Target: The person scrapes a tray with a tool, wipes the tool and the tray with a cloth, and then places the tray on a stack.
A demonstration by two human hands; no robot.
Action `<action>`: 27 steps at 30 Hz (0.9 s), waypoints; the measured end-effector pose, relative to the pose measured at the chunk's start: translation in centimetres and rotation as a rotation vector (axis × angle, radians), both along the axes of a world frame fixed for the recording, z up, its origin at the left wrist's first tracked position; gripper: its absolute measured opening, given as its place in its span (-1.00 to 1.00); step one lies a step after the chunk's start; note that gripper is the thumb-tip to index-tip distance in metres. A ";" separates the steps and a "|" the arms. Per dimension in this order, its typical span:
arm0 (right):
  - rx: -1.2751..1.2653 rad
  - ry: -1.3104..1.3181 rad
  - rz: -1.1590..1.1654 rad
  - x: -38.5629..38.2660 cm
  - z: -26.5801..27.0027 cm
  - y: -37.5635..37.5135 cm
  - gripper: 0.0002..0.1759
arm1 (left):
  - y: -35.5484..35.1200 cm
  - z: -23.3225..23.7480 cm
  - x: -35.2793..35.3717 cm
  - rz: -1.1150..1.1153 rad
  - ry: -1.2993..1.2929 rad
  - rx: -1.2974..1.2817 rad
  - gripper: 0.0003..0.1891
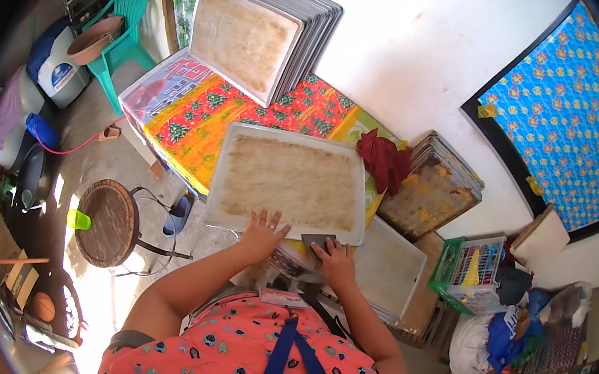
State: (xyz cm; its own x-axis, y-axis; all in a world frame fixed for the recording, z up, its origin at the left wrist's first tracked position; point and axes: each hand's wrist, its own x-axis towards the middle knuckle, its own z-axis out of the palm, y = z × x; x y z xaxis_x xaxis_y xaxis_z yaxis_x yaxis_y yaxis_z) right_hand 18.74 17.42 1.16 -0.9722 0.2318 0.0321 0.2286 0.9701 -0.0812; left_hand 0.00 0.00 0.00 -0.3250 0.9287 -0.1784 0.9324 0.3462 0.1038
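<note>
A large baking tray (289, 179) with a browned, stained surface lies flat in front of me on the covered table. My left hand (263, 237) rests on its near edge, fingers spread. My right hand (336, 264) grips a dark flat scraper (317, 242) at the tray's near right corner. The scraper's lower part is hidden by my fingers. A crumpled dark red cloth (383, 159) lies against the tray's far right corner. Behind stands a tall stack of similar trays (245, 41), leaning on edge.
More stained trays (432, 196) lean against the wall at right, and a bare tray (385, 267) lies below them. A green crate (450, 273) sits further right. On the left are a round stool (105, 222) with a green cup (78, 220) and a green chair (115, 46).
</note>
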 end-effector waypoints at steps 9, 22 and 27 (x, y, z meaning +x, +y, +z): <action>0.041 -0.001 0.058 -2.1 -0.3 4.5 -0.46 | 1.8 -0.4 1.5 0.151 0.000 0.003 -0.35; 0.085 0.067 0.106 0.0 -0.8 3.3 -0.54 | 2.3 -0.3 1.6 0.183 -0.045 0.017 -0.29; 0.065 0.054 0.005 -7.7 -1.5 8.0 -0.55 | 2.2 0.3 1.6 0.162 -0.038 -0.001 -0.28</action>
